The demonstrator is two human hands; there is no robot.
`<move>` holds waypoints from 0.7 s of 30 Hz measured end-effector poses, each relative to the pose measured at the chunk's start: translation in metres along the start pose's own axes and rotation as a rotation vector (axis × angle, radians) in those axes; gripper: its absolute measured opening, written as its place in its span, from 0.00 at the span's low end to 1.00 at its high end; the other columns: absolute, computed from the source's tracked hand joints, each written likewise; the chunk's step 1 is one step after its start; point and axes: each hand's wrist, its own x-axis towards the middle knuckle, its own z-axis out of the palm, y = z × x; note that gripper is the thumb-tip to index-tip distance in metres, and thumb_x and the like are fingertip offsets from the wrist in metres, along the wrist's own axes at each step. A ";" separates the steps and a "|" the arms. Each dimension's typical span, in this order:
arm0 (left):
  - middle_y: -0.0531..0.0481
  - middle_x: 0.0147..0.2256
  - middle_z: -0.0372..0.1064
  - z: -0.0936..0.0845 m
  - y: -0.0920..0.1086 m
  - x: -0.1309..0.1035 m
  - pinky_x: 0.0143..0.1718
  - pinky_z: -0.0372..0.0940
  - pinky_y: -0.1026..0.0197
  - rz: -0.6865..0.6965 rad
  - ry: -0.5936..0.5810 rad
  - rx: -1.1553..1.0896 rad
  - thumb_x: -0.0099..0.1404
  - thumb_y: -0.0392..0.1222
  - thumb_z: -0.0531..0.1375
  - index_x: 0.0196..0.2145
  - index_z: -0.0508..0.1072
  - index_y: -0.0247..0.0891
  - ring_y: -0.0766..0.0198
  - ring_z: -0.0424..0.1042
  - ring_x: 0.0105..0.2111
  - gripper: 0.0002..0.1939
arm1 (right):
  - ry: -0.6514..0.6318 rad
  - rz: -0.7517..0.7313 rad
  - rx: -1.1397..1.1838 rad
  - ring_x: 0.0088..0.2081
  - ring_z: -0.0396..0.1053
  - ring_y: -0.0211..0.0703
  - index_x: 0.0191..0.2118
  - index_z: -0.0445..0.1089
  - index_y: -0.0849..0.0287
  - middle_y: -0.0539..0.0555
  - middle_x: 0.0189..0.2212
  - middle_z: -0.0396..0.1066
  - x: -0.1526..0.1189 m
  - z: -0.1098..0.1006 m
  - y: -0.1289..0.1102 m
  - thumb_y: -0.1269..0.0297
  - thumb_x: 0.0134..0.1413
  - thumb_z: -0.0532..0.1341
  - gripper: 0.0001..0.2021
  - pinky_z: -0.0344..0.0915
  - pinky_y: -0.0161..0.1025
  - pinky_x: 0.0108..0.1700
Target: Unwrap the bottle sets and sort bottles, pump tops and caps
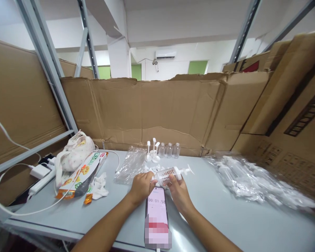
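Note:
Held sideways between both hands is a clear plastic syringe (166,174) with dark scale marks and a white plunger sticking out to the right. My left hand (142,186) is closed around its left end. The fingers of my right hand (179,190) grip the barrel near the plunger side. Small white parts (157,169) lie just behind the syringe, partly hidden by it. Below the hands, a phone (157,210) lies face up with a timer on its screen.
White spoon-like pieces (153,154) and clear little bottles (169,150) stand at the back. A crumpled plastic bag (132,164) lies left of them. Bagged syringes (252,180) cover the right side. A snack box (82,175), tissue (99,187) and cloth pouch (75,152) sit left. Cardboard (157,108) walls the table.

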 end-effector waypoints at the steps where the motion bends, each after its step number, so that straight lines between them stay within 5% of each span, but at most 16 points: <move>1: 0.45 0.27 0.70 -0.001 0.000 0.000 0.31 0.59 0.60 -0.005 -0.034 -0.054 0.67 0.52 0.37 0.34 0.66 0.38 0.59 0.69 0.29 0.23 | -0.009 -0.039 -0.029 0.25 0.67 0.38 0.33 0.65 0.58 0.48 0.25 0.69 0.000 -0.001 0.000 0.54 0.44 0.65 0.15 0.66 0.37 0.30; 9: 0.48 0.31 0.68 -0.021 0.010 0.005 0.31 0.59 0.63 -0.087 -0.322 -0.727 0.65 0.59 0.39 0.38 0.67 0.35 0.63 0.65 0.29 0.28 | -0.120 -0.245 -0.244 0.26 0.66 0.41 0.37 0.64 0.56 0.50 0.26 0.68 0.004 -0.017 -0.007 0.53 0.44 0.64 0.17 0.65 0.38 0.29; 12: 0.47 0.31 0.67 -0.023 0.011 0.005 0.31 0.60 0.63 -0.076 -0.396 -0.810 0.65 0.58 0.39 0.39 0.68 0.34 0.63 0.64 0.30 0.28 | -0.163 -0.258 -0.275 0.31 0.68 0.45 0.38 0.65 0.57 0.53 0.29 0.69 0.008 -0.023 -0.009 0.52 0.40 0.65 0.20 0.66 0.41 0.32; 17: 0.46 0.37 0.69 -0.013 0.014 0.003 0.37 0.60 0.58 -0.144 -0.159 -0.358 0.66 0.47 0.44 0.46 0.63 0.39 0.58 0.67 0.36 0.16 | -0.019 -0.196 -0.261 0.29 0.69 0.43 0.38 0.64 0.56 0.51 0.28 0.71 0.012 -0.018 -0.006 0.55 0.41 0.66 0.18 0.68 0.40 0.33; 21: 0.42 0.42 0.66 -0.003 0.019 0.001 0.42 0.59 0.55 -0.085 0.010 -0.026 0.61 0.36 0.50 0.53 0.57 0.37 0.54 0.65 0.42 0.21 | 0.047 -0.123 -0.223 0.26 0.70 0.42 0.38 0.63 0.57 0.49 0.26 0.71 0.006 -0.004 -0.001 0.55 0.43 0.65 0.17 0.68 0.40 0.32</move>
